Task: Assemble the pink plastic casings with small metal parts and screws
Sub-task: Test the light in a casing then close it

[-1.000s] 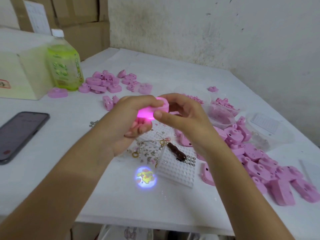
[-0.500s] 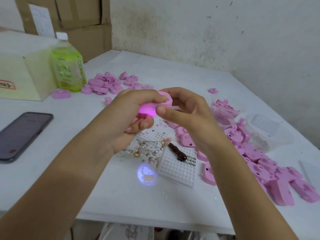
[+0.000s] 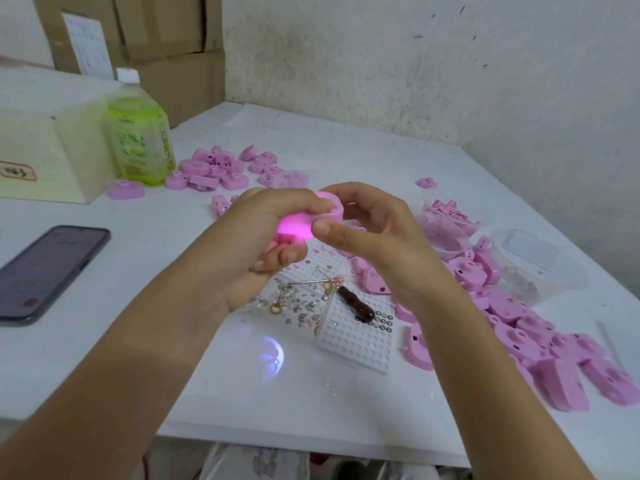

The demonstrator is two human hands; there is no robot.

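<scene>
Above the middle of the white table (image 3: 346, 150), both hands are holding one pink casing (image 3: 300, 226), which is glowing magenta. The left hand (image 3: 258, 237) is curling its fingers round the casing's nine o'clock end. The right hand (image 3: 375, 233) is pinching the three o'clock end, its thumb pressing on the near face. At six o'clock from the casing, a round patch of bluish light (image 3: 272, 355) is showing on the table. Small metal parts (image 3: 298, 303) are lying scattered just below the hands, beside a white dimpled tray (image 3: 360, 344) with a brown-handled tool (image 3: 356, 304) resting across it. Loose pink casings (image 3: 519, 323) are lying heaped at four o'clock, and again at eleven o'clock. A phone (image 3: 48, 271) is lying at nine o'clock and a green bottle (image 3: 138, 133) is standing at ten o'clock.
</scene>
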